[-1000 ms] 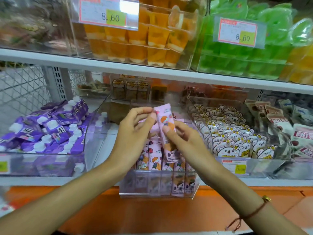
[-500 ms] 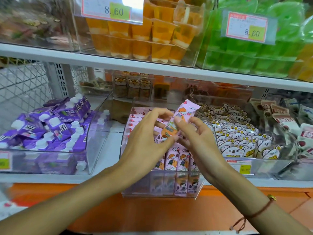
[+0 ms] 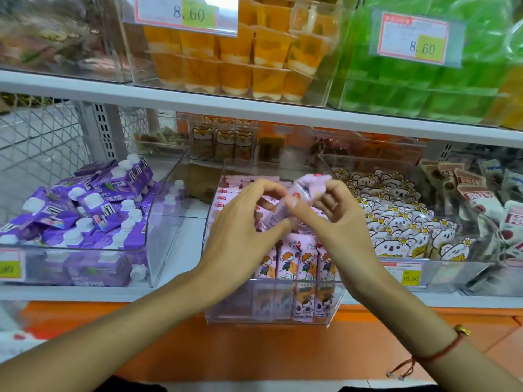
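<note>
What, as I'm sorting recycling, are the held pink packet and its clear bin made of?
The pink packet looks like thin glossy printed plastic film: it bends and creases. The bin looks like rigid clear acrylic or similar plastic: packets show through its shiny wall.

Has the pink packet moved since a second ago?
Yes. Against the clear bin, the pink packet has tipped from upright to slanted, its top swinging right toward the koala packs. Left hand and right hand pinch it.

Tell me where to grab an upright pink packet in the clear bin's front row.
Pinch the upright pink cartoon-printed packet by its top edge, coming down from above: it stands wedged between neighbours behind the front wall of the clear plastic bin, so only the top is free.
</note>
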The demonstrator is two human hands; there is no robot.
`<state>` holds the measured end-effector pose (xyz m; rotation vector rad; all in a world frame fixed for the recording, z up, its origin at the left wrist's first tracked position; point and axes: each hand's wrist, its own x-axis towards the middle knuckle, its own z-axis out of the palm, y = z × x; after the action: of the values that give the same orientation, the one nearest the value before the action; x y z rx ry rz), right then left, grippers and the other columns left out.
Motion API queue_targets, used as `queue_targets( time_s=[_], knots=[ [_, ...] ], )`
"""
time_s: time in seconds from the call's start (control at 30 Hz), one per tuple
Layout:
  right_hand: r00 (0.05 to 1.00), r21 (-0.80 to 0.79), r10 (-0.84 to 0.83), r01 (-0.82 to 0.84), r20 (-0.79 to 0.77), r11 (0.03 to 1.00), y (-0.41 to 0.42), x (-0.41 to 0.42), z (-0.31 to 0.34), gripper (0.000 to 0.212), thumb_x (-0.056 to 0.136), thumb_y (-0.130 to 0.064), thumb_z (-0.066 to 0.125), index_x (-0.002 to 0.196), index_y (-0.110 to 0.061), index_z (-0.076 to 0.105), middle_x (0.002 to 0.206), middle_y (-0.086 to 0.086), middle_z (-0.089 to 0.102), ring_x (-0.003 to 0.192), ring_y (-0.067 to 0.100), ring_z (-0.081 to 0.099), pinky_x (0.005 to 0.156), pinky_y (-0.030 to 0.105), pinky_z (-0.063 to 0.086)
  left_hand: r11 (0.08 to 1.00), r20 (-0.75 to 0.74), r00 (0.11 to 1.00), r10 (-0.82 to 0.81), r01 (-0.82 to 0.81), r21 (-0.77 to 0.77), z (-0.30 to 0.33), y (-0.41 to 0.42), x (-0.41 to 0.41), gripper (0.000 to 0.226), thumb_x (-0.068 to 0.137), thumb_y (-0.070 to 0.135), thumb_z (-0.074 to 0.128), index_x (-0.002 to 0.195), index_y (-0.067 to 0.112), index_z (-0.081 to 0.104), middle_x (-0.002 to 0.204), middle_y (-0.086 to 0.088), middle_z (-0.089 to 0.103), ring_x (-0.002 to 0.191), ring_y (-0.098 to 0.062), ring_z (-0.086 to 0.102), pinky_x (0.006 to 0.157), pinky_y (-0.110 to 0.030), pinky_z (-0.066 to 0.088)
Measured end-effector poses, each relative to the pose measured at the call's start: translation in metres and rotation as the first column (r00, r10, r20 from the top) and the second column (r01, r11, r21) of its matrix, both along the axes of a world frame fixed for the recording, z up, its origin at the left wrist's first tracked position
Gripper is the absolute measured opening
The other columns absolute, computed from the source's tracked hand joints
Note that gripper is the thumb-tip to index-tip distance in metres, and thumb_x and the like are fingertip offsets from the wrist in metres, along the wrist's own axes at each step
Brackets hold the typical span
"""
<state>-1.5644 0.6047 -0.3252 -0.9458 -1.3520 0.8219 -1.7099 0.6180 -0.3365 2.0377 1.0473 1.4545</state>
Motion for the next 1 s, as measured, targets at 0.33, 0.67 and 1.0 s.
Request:
queue_targets(
  time_s=[0.33, 0.67, 1.0],
  knots=[
    [0.992, -0.173, -0.009, 0.031, 0.126, 0.984, 0.002, 0.005, -0.002, 0.022, 0.088, -0.037, 0.062, 0.108, -0.027, 0.066, 0.085, -0.009, 0.066, 0.068, -0.004, 0.062, 0.061, 0.012, 0.045, 0.726, 0.431, 0.893, -0.128, 0.38, -0.573, 0.008, 0.001, -0.004, 0.027, 0.091, 0.038, 0.059, 0.108, 0.021, 0.07, 0.094, 0.002, 0.076, 0.088, -0.008, 0.071, 0.07, -0.018, 0.057],
    [0.955, 0.066, 0.089, -0.112, 0.284, 0.992, 0.001, 0.014, -0.001, 0.035, 0.083, 0.0, 0.069, 0.104, -0.026, 0.058, 0.101, -0.014, 0.064, 0.1, 0.007, 0.06, 0.087, 0.02, 0.048, 0.853, 0.305, 0.907, -0.29, 0.39, -0.347, 0.008, 0.008, -0.011, 0.038, 0.089, -0.001, 0.058, 0.117, 0.024, 0.059, 0.118, 0.013, 0.066, 0.112, 0.001, 0.059, 0.096, -0.014, 0.046],
    [0.906, 0.157, -0.057, -0.01, 0.42, 0.988, -0.001, 0.015, -0.002, 0.045, 0.081, -0.012, 0.074, 0.118, -0.023, 0.051, 0.116, -0.014, 0.057, 0.112, 0.007, 0.054, 0.096, 0.021, 0.042, 0.835, 0.429, 0.866, -0.256, 0.422, -0.354, 0.007, 0.009, -0.009, 0.035, 0.087, 0.017, 0.067, 0.12, 0.026, 0.059, 0.112, 0.008, 0.071, 0.104, -0.009, 0.067, 0.086, -0.021, 0.054]
  ],
)
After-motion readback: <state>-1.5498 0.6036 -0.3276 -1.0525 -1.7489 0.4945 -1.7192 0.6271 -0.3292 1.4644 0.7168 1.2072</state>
